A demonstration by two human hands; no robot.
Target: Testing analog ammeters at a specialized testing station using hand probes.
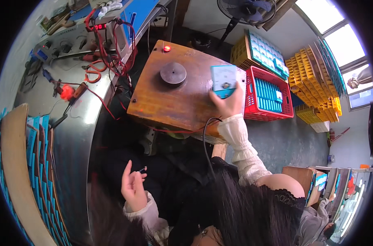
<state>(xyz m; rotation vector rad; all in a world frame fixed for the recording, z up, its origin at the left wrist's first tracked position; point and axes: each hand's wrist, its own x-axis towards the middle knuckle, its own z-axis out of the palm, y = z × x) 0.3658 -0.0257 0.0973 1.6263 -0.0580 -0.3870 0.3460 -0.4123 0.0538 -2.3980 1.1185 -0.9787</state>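
Note:
My right hand (229, 102) grips a flat teal-and-white block (223, 76) with a small brass-coloured fitting low on its white face. It is held over the right end of a worn brown wooden box (153, 96). A round grey metal disc (173, 74) sits on that box, and a red lamp (166, 48) glows near its far left corner. Lower and to the left, my left hand (134, 189) is over my lap with the index finger raised. A small dark piece (143, 169) is between its fingers, too small to name.
To the left, a metal bench (77, 123) bears a grey instrument (67, 43), red-handled scissors (94, 71) and tangled leads. A red crate (269, 117) of teal blocks stands right of the wooden box. Yellow crates (309, 82) and a fan (248, 10) are behind. Another person (313, 223) is at lower right.

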